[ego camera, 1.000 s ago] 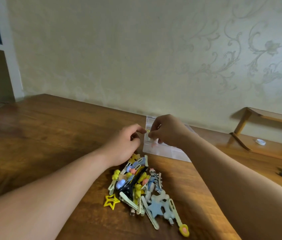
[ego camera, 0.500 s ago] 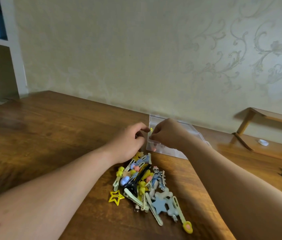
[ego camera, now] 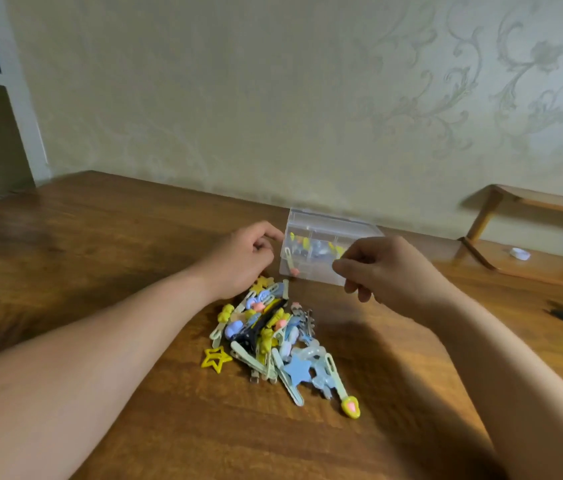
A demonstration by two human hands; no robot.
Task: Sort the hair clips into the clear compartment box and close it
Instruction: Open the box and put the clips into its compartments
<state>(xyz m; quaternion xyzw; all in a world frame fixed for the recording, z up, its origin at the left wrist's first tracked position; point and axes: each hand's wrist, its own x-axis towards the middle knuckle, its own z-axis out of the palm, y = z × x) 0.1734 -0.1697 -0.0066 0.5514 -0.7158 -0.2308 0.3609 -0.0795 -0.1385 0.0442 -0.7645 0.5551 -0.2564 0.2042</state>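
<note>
One clear box (ego camera: 311, 273); one heap of hair clips (ego camera: 273, 341), too tangled for an exact count; one yellow star clip (ego camera: 216, 358) beside it; two hands, left hand (ego camera: 242, 258) and right hand (ego camera: 387, 268); one table (ego camera: 100, 237).

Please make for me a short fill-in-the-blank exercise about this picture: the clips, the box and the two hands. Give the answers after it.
1. The pile of hair clips lies on a table made of ____.
2. The hollow star clip at the left edge of the pile is ____ in colour.
3. The left hand is at the left end of the clear box, and the right hand is at its ____ end.

Answers: wood; yellow; right
</note>
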